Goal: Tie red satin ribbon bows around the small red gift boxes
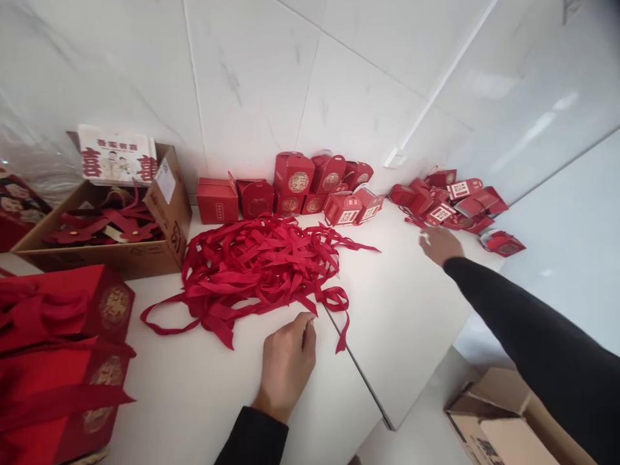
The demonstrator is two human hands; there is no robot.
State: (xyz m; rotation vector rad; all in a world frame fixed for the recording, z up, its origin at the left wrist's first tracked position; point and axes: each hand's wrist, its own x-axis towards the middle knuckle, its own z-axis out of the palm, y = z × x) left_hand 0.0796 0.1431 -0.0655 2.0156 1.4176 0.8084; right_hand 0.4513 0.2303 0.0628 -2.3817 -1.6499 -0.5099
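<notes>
My left hand is curled with thumb and fingers together, at the near edge of a large heap of red ribbon; a ribbon end lies at its fingertips, and whether it is gripped is too small to tell. Far to the right, my right hand reaches over the white table, just in front of a pile of small red boxes. Its fingers are blurred, and a small pale spot shows at them. Red boxes with gold print stand by the wall behind the ribbon.
At the left, a cardboard box holds red pieces and printed cards. Large red boxes with ribbons stand near left. An open cardboard box is on the floor at right. A white socket is by the wall.
</notes>
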